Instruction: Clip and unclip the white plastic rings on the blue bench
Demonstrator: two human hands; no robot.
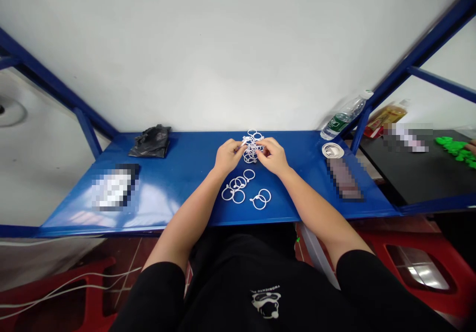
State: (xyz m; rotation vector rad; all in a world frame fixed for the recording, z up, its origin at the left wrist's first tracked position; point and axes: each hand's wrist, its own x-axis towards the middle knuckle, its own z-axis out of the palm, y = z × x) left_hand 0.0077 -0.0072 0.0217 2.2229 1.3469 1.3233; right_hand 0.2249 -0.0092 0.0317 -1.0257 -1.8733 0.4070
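A pile of white rings with small eyelets, like curtain rings, lies on the blue table in front of me. My left hand is closed at the pile's left side, its thumb and fingers pinching a white ring. On the opposite side, my right hand has its fingers curled round rings at the edge of the pile; which one it grips is partly hidden. Closer to me lie several loose rings in an overlapping group, and two more rings overlap to their right.
A black plastic bag lies at the back left. On the right are a leaning water bottle, a coiled white strap and a blurred item. Another blurred item is at left. Blue frame bars flank the table; a person's hand shows far right.
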